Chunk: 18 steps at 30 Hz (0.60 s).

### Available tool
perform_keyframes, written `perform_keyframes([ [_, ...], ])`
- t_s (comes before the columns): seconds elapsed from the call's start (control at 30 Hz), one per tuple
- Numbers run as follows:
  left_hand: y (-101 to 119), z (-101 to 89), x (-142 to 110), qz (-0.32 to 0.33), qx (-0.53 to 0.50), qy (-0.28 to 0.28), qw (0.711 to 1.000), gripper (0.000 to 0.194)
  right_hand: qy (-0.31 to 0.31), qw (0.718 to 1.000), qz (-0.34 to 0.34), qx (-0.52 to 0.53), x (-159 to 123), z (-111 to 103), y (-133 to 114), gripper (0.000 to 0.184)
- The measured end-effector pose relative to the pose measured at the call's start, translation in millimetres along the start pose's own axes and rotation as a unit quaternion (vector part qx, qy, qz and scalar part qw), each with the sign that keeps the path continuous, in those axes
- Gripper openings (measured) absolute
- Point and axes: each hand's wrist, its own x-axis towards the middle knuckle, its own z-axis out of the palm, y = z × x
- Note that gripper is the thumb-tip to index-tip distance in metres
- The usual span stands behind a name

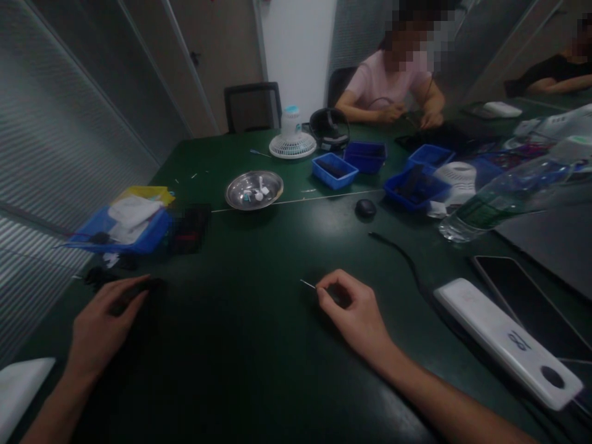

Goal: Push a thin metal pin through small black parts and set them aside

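My right hand [354,308] is above the middle of the dark green table [240,345]. Thumb and forefinger pinch a thin, needle-like metal piece [308,284] that points left. Further left, my left hand [104,320] has thumb and forefinger drawn close together. A small dark thing [156,284] shows at its fingertips, too dim to name. Beyond that hand stands a blue bin [150,237] with white cloth-like material and a yellow bag [155,195]. Black, cable-like items [95,277] lie just behind the left hand.
A metal bowl [234,196] holds small white pieces. Behind it are an upturned white fan [292,148] and several blue trays [335,179]. On the right lie a mouse [365,208], a bottle [494,206], a white power bank [504,342] and a phone [531,302]. A co-worker [393,86] sits opposite.
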Motion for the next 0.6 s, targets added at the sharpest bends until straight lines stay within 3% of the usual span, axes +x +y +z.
perform_keyframes([
  [0.13,-7.0,-2.3,2.0,-0.016,0.041,0.036,0.998,0.028,-0.005,1.0,0.003,-0.002,0.7,-0.4,0.6,0.011],
  [0.3,-1.0,1.6,-0.7,0.046,0.078,0.054,0.994,0.028,-0.003,1.0,0.002,-0.004,1.2,0.1,0.2,0.01],
  [0.4,-3.0,3.5,-3.4,0.049,0.099,0.07,0.991,0.031,0.001,1.0,0.001,-0.003,1.2,0.7,-0.4,0.01],
  [0.53,-4.2,2.4,-4.4,0.009,0.105,0.076,0.992,0.033,0.0,1.0,0.001,0.0,1.0,0.5,-0.2,0.009],
  [0.6,-2.8,0.6,-2.8,-0.07,0.052,0.075,0.993,0.03,0.0,1.0,0.001,0.0,0.8,0.1,0.5,0.009],
])
